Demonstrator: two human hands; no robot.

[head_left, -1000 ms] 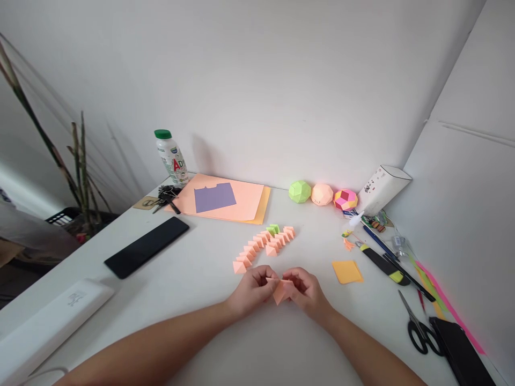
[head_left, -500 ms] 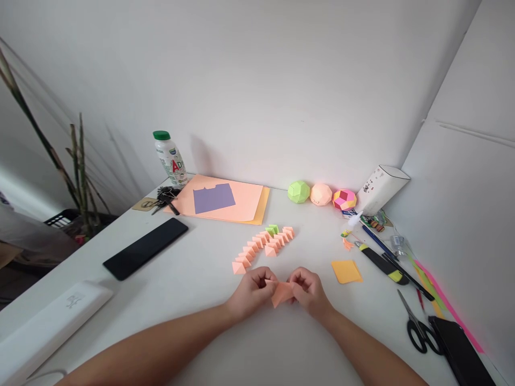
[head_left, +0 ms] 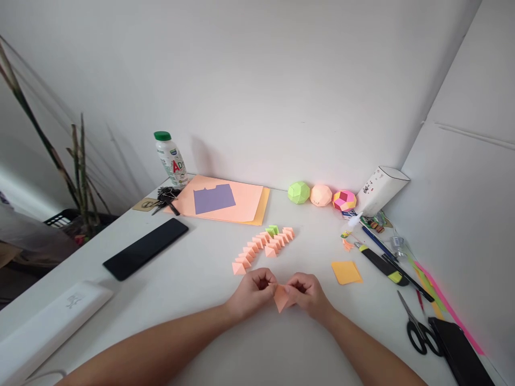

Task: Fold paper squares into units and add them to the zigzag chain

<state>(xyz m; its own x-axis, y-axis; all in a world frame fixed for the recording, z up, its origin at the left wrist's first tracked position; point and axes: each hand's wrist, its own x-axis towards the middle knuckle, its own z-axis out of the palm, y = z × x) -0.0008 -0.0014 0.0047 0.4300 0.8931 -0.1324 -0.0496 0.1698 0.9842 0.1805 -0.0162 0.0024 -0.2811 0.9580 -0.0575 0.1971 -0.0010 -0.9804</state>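
peach paper piece, pinched between left and right hands

A peach paper piece, folded and held point-down.

In the lower middle of the frame, slightly right of centre, the small piece is gripped at its left and right sides, so that its outer corners are largely covered. Between them a plain, unmarked face is shown, narrowed downward to a sharp tip – a wedge or kite-like outline, by what can be seen. Its upper edge is turned toward the top of the frame, its tip toward the bottom. The finer creases are too small to be made out – and whether the tabletop is touched by the tip cannot be told.
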